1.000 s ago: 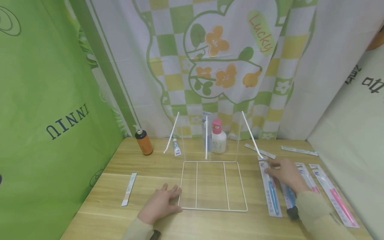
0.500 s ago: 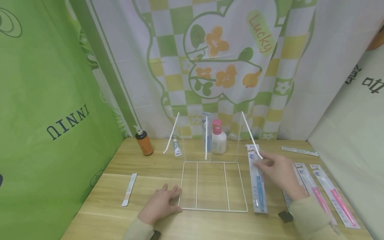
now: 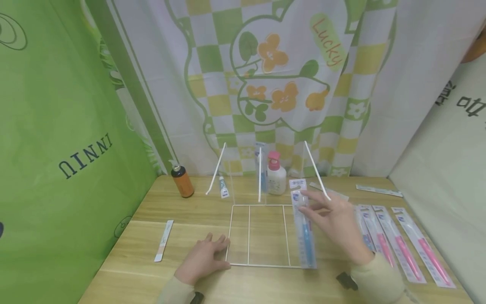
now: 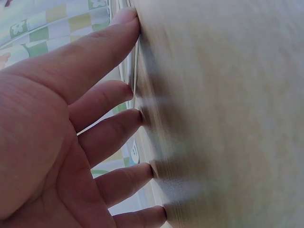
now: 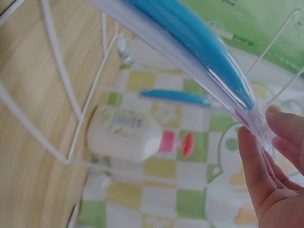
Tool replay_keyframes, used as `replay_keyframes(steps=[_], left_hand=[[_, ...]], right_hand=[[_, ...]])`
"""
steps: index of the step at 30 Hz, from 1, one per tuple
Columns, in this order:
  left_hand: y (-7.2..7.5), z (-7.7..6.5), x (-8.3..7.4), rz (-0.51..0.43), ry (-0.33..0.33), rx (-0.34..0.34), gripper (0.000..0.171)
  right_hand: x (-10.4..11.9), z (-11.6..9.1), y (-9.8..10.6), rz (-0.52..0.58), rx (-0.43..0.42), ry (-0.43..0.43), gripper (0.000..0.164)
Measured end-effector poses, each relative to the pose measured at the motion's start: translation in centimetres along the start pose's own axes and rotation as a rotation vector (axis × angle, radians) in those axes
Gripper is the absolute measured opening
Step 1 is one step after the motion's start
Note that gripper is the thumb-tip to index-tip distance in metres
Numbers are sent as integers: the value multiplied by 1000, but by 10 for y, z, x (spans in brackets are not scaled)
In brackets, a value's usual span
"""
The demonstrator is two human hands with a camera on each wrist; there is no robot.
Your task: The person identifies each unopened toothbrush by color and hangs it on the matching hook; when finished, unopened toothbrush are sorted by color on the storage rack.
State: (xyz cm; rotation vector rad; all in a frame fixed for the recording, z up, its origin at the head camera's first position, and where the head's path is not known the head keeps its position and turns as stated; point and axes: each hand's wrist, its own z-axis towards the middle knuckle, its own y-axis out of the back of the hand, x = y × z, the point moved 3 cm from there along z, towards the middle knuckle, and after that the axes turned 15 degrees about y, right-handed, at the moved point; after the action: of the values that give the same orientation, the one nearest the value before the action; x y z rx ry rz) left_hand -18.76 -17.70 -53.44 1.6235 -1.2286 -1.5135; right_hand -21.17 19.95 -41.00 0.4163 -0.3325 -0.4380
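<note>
Short of the surface's back edge (image 3: 201, 183), right hand (image 3: 336, 219) pinches 1 packaged toothbrush (image 3: 305, 232), likely light, slick; best gripped near top. Left hand (image 3: 203, 257): fingers apart at rack (image 3: 248, 235).

Obstructing rack prong (image 3: 317, 171) near right hand (image 3: 338, 219)

Right hand (image 3: 338, 220) pinches 1 packaged blue toothbrush (image 3: 306, 240).

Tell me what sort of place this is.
Probably a small, curtained-off toiletries display: a printed curtain hangs behind a wooden table, which bears a white wire rack and, to its right, a row of packaged toothbrushes.
</note>
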Motion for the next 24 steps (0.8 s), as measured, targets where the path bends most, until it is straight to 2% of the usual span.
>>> replay_keyframes(steps=[5,11,13,18,24], left_hand=[[-1,1,1,2,3,2,77],[-4,4,5,11,1,-5,77],[-5,5,6,15,-4,-8,77],[-5,4,6,17,-14,-10,77],[-4,2,4,12,-14,-12,77]], right_hand=[[17,8,-4,106,-12,-52,52],[46,17,-4,67,2,-26,53],[56,20,-4,98,-29,5,52],[76,30,-9,215,-151,142,34],[96,37,-15,244,-235,268,34]])
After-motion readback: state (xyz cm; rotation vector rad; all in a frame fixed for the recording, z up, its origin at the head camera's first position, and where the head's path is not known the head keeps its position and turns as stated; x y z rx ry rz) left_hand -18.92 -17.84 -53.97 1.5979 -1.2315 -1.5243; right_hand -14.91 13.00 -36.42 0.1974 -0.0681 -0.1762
